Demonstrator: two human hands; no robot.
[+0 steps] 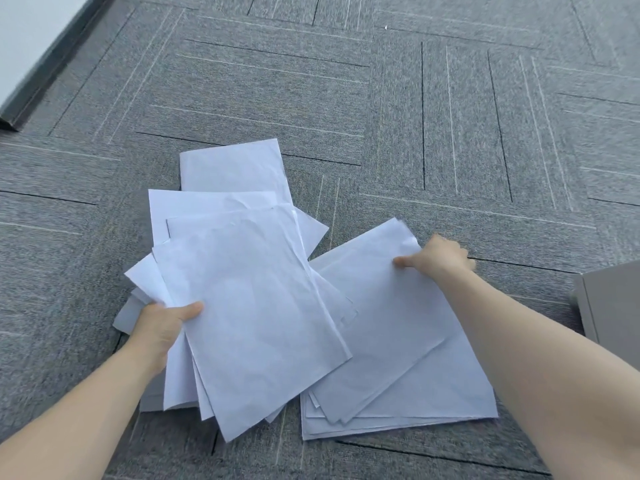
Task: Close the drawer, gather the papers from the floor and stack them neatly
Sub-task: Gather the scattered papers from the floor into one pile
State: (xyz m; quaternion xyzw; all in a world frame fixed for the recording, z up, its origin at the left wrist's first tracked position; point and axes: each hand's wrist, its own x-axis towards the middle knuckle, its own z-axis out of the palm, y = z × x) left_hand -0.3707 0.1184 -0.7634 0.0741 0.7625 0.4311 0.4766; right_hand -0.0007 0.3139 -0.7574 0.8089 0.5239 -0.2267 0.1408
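Grey carpet-tile floor [346, 98], patterned with thin light and dark lines. White paper sheets lie on it in two loose groups, near the person's knees by the look of the view.

Left hand [162, 327] grips a fanned bundle of white paper sheets [256, 306] at its left edge, thumb on top, fingers underneath. The bundle is badly splayed; corners stick out at several angles, and a few sheets [232, 168] beyond it appear to rest flat on the carpet.

Right hand [436, 258] pinches the far corner of the top sheet of a second, flatter pile of white paper [398, 358] on the floor; thumb on the upper face, fingers curled behind the edge.

Grey metal cabinet corner [609, 306] at right edge; drawer front not visible, so cannot tell whether it is shut.

Risks, as judged:
- One-sided grip on a fanned bundle: lower sheets could slide out and scatter again.
- Corner pinch may lift only the top sheet, leaving the pile behind, or crease or tear that corner.
- Merging the groups unsquared gives a ragged stack; edges need tapping true.
- Far sheets may be overlooked.
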